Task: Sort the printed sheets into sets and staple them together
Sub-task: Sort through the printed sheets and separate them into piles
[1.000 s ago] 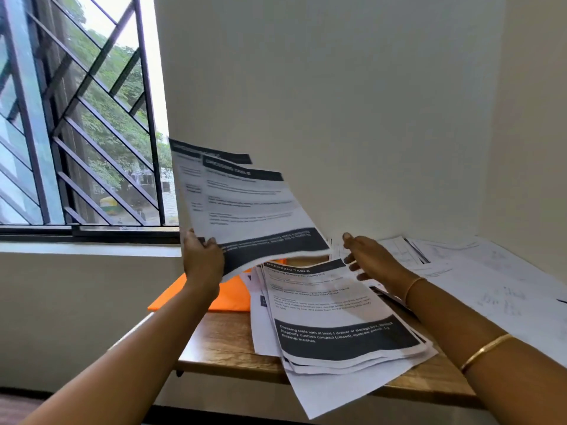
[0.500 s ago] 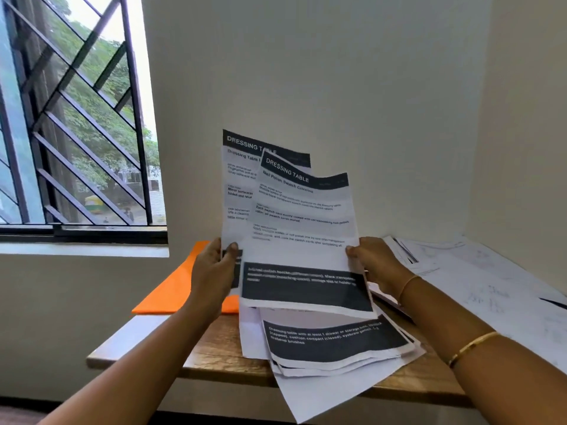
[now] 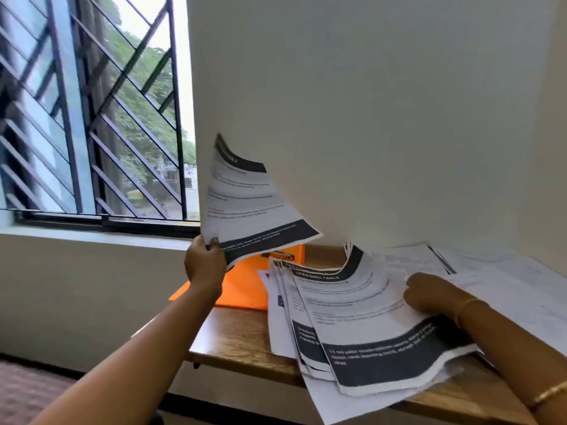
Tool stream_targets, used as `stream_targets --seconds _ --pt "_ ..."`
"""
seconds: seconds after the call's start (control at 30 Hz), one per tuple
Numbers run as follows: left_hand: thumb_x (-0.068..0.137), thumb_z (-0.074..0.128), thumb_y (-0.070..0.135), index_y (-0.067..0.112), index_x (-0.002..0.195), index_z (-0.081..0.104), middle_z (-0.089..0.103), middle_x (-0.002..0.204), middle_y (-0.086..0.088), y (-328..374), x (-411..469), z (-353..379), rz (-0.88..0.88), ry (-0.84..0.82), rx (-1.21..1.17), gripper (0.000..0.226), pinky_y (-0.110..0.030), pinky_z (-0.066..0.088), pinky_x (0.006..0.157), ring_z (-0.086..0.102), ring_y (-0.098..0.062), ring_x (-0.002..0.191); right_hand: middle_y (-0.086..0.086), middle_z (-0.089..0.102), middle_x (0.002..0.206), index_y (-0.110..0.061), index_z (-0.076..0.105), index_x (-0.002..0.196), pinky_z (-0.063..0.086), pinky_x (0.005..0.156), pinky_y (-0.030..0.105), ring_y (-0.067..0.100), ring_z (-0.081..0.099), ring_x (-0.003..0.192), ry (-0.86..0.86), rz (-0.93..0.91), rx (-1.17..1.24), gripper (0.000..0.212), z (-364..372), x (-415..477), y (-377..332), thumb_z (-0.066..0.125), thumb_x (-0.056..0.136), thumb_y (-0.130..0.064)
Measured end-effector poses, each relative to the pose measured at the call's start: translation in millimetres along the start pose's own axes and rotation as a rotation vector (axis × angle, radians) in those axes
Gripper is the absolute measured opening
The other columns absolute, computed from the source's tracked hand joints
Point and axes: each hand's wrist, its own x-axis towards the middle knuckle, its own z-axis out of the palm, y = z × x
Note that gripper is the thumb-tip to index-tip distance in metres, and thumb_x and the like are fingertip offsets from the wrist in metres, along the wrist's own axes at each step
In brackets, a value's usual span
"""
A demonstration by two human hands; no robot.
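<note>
My left hand (image 3: 205, 265) holds one printed "Dressing Table" sheet (image 3: 248, 204) by its lower left corner, raised above the table's left end and curling in the air. A fanned pile of similar printed sheets (image 3: 362, 332) with dark header and footer bands lies on the wooden table (image 3: 242, 338) and hangs over its front edge. My right hand (image 3: 429, 292) is at the pile's right edge, fingers curled on the top sheet, whose far end bows upward. No stapler is visible.
An orange folder (image 3: 245, 286) lies at the table's back left, partly behind the raised sheet. More white papers (image 3: 506, 280) cover the right side up to the wall corner. A barred window (image 3: 92, 118) is at the left.
Both hands held two sheets upright together half a second ago. Now my right hand has brought one sheet down onto the pile, and my left keeps the other sheet raised to the left.
</note>
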Motion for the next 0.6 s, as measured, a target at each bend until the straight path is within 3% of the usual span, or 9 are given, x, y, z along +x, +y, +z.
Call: stream_targets --seconds 0.07,0.17,0.27,0.33,0.37,0.47,0.53,0.6 --pt "0.097 0.047 0.017 0.009 0.103 0.06 0.063 0.099 -0.011 2 -3 1 -0.009 -0.02 -0.017 0.016 -0.036 0.048 0.082 0.06 -0.031 0.096 0.012 0.038 0.146 -0.003 0.036 0.139 0.033 0.1 0.022 0.024 0.04 0.131 -0.024 -0.056 -0.054 0.043 3 0 -7 0.038 0.098 -0.018" --pt "0.098 0.047 0.018 0.014 0.096 0.056 0.062 0.096 -0.009 4 -10 5 0.004 -0.065 -0.023 0.01 -0.035 0.049 0.079 0.059 -0.029 0.092 0.013 0.046 0.137 -0.006 0.045 0.128 0.037 0.088 0.022 0.023 0.047 0.121 -0.037 -0.118 -0.108 0.035 9 0 -14 0.041 0.097 -0.019" --pt "0.098 0.047 0.017 0.012 0.095 0.055 0.061 0.089 -0.005 7 -19 10 0.019 -0.108 -0.011 0.01 -0.027 0.043 0.066 0.056 -0.024 0.086 0.01 0.057 0.121 -0.01 0.054 0.112 0.04 0.077 0.025 0.024 0.055 0.107 0.198 -0.157 -0.047 0.028 9 -4 -22 0.041 0.097 -0.029" --pt "0.097 0.048 0.016 0.011 0.093 0.055 0.059 0.084 -0.002 10 -26 13 0.033 -0.157 -0.007 0.009 -0.026 0.042 0.063 0.056 -0.023 0.085 0.012 0.061 0.116 -0.009 0.057 0.112 0.04 0.078 0.029 0.027 0.057 0.103 0.391 -0.186 0.21 0.036 6 -4 -29 0.04 0.099 -0.038" --pt "0.097 0.048 0.015 0.012 0.091 0.055 0.059 0.084 -0.002 11 -30 16 0.044 -0.184 -0.002 0.01 -0.027 0.042 0.067 0.056 -0.024 0.086 0.013 0.062 0.112 -0.01 0.057 0.108 0.043 0.079 0.032 0.028 0.057 0.099 0.392 -0.184 0.398 0.037 2 -4 -35 0.04 0.099 -0.04" --pt "0.097 0.048 0.013 0.023 0.081 0.053 0.06 0.084 0.003 17 -45 21 0.061 -0.288 -0.022 0.019 -0.033 0.047 0.077 0.058 -0.023 0.087 0.012 0.061 0.1 -0.008 0.053 0.107 0.051 0.08 0.04 0.026 0.058 0.087 0.138 -0.107 0.944 0.037 -12 -6 -49 0.043 0.098 -0.042" --pt "0.097 0.049 0.014 0.026 0.087 0.055 0.065 0.093 -0.001 20 -56 24 0.032 -0.407 -0.074 0.017 -0.04 0.052 0.084 0.063 -0.023 0.092 0.008 0.056 0.109 -0.009 0.048 0.119 0.045 0.082 0.036 0.027 0.054 0.097 0.024 -0.085 1.087 0.037 -19 -7 -52 0.046 0.097 -0.039" --pt "0.094 0.052 0.014 0.026 0.093 0.056 0.068 0.1 -0.005 24 -66 26 0.003 -0.532 -0.049 0.013 -0.045 0.053 0.084 0.065 -0.024 0.092 0.006 0.047 0.116 -0.007 0.046 0.126 0.035 0.087 0.031 0.026 0.046 0.108 0.021 -0.087 1.073 0.037 -22 -5 -50 0.053 0.095 -0.027"
